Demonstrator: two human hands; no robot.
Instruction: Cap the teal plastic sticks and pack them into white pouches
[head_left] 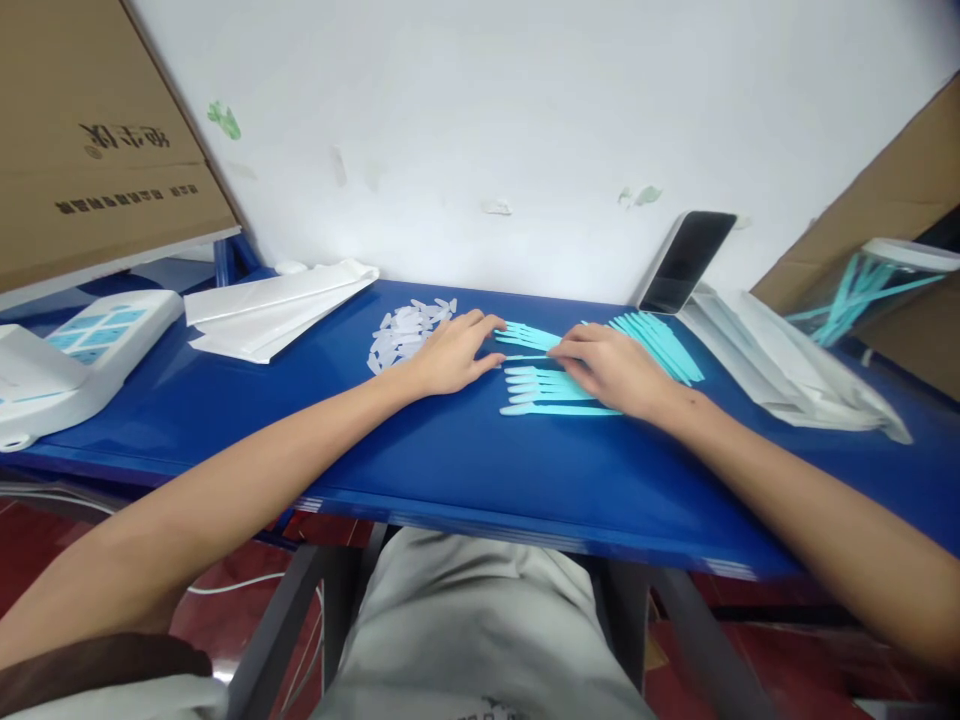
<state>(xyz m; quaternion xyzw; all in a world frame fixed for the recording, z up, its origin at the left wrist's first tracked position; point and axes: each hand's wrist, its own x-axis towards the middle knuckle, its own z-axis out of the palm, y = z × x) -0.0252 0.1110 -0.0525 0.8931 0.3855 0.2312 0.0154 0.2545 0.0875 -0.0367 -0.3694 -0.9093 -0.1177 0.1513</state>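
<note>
I saw left hand (454,354), fingers parted; right hand (616,366) pinched teal stick (526,357). Nearer row (551,382) risked skewing if right fingers brushed it.

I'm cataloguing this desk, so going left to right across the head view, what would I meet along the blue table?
White plastic object, folded white sheets, pile of small white pieces, left hand, row of turquoise sticks, right hand, phone, clear container.

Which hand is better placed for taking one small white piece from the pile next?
Probably the left hand. It is right beside the pile of small white pieces, its thumb and index finger apart. The right hand is farther away, over the turquoise sticks.
</note>
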